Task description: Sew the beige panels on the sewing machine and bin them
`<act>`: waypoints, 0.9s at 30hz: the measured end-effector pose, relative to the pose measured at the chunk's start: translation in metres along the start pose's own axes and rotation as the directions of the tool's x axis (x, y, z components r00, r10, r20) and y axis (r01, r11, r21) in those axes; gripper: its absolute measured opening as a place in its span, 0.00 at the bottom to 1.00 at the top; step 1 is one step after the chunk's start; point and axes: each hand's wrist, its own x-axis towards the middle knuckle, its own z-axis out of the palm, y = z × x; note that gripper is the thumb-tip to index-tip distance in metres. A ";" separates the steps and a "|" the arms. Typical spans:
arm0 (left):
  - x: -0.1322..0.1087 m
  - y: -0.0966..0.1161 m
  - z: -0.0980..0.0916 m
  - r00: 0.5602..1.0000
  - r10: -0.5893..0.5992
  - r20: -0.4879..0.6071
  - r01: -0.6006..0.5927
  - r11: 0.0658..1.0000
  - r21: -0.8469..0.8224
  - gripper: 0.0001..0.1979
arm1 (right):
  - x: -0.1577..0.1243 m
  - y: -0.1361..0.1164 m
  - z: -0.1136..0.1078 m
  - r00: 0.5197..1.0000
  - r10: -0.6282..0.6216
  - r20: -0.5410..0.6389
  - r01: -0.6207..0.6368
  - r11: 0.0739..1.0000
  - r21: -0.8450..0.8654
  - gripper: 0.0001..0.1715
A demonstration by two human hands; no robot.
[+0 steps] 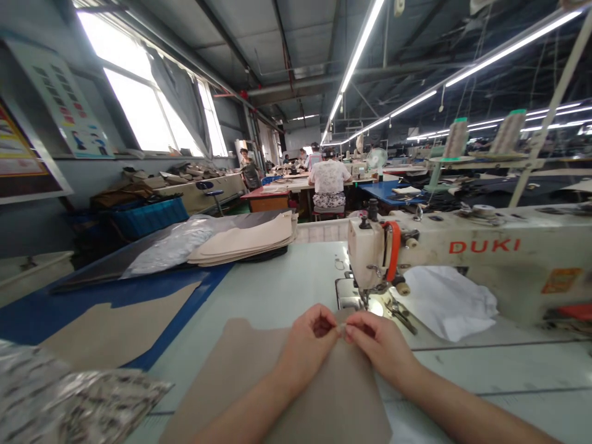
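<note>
My left hand (309,342) and my right hand (382,345) meet in front of the sewing machine (370,253). Both are closed, thumb and forefinger pinching a small pale piece (342,328) between them; its exact kind is too small to make out. Beneath the hands a large taupe fabric panel (245,376) lies across the pale green sewing table (282,283), its far end close to the needle and presser foot. A small pair of metal snips (401,314) rests right of the needle, beyond my right hand.
Crumpled white cloth (448,302) lies under the machine arm. To the left are stacked beige panels (250,239), a clear plastic bag (171,246), another taupe panel (120,324) on a blue surface and a patterned bundle (69,394). A person (329,179) sits farther back.
</note>
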 end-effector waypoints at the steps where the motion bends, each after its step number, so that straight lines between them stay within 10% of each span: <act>1: 0.000 0.000 -0.001 1.000 0.007 0.006 -0.007 1.000 0.018 0.06 | 0.000 -0.001 -0.001 1.000 0.000 0.004 0.000 1.000 -0.016 0.10; 27: -0.006 0.017 -0.003 0.996 0.044 0.076 -0.069 0.924 0.376 0.08 | -0.003 -0.001 -0.007 0.999 -0.045 -0.023 0.045 0.999 0.002 0.09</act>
